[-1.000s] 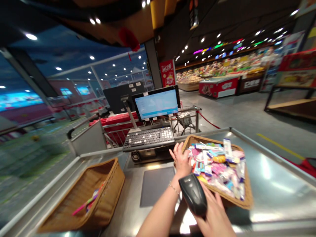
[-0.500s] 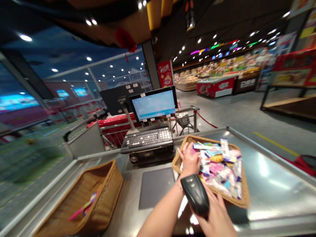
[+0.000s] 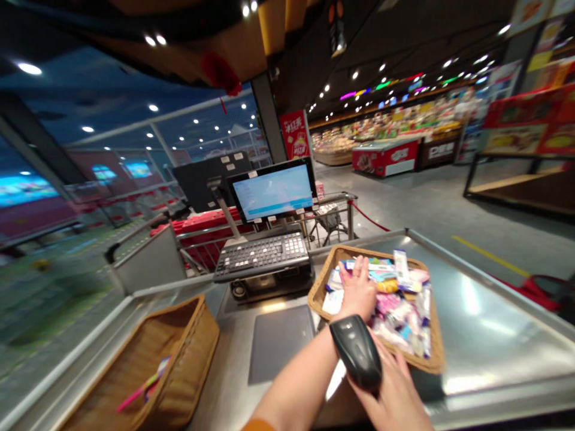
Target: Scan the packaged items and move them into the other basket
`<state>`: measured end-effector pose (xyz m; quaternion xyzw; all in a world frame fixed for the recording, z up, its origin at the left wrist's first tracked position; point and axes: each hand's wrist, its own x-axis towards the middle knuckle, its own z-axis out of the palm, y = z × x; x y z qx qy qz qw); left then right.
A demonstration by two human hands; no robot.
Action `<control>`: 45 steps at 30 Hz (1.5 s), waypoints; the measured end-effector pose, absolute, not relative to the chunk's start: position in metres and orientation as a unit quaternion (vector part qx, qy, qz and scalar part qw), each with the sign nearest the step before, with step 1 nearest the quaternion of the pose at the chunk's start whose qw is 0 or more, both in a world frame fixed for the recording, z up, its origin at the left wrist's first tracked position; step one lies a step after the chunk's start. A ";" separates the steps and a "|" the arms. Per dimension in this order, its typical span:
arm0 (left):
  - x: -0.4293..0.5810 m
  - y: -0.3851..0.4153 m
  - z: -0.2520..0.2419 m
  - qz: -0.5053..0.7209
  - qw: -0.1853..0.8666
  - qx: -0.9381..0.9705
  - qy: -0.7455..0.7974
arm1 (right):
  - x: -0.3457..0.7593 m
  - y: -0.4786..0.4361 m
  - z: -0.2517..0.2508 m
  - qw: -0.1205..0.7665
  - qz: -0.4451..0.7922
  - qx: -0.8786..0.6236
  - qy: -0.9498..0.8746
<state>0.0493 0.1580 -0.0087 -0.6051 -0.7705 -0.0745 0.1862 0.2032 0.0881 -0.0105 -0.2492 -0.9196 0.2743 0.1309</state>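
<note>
On the metal surface a wicker basket is set; a scanner is clasped by the right hand. Packets inside, seemingly light, slippery, best pinched by edges, are partly covered by the left hand, fingers half-spread, any grip hidden.

Black scanner, its underside out of sight

White Chinese lettering, apparently 冰红茶, on the red upright banner
</note>
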 end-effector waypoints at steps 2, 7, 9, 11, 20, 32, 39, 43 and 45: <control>0.050 0.162 -0.010 -0.070 0.173 -0.602 -0.776 | 0.204 0.090 -0.014 0.134 0.277 -0.252 -0.917; 0.053 0.168 -0.008 -0.069 0.126 -0.590 -0.794 | 0.208 0.093 -0.027 0.162 0.274 -0.240 -0.917; 0.054 0.168 -0.006 -0.067 0.121 -0.588 -0.797 | 0.209 0.094 -0.031 0.174 0.266 -0.239 -0.918; 0.055 0.168 -0.006 -0.062 0.117 -0.583 -0.802 | 0.209 0.095 -0.035 0.182 0.259 -0.239 -0.918; 0.047 0.156 -0.010 -0.041 0.092 -0.556 -0.825 | 0.209 0.097 -0.044 0.204 0.235 -0.232 -0.921; 0.059 0.165 0.007 -0.095 0.022 -0.494 -0.864 | 0.210 0.099 -0.035 0.180 0.262 -0.237 -0.918; 0.065 0.161 -0.004 -0.158 0.009 -0.509 -0.846 | 0.213 0.101 -0.038 0.189 0.269 -0.235 -0.915; 0.066 0.159 -0.010 -0.164 0.008 -0.483 -0.860 | 0.211 0.100 -0.036 0.186 0.273 -0.239 -0.913; 0.067 0.162 -0.012 -0.147 0.010 -0.486 -0.862 | 0.211 0.101 -0.033 0.186 0.277 -0.246 -0.910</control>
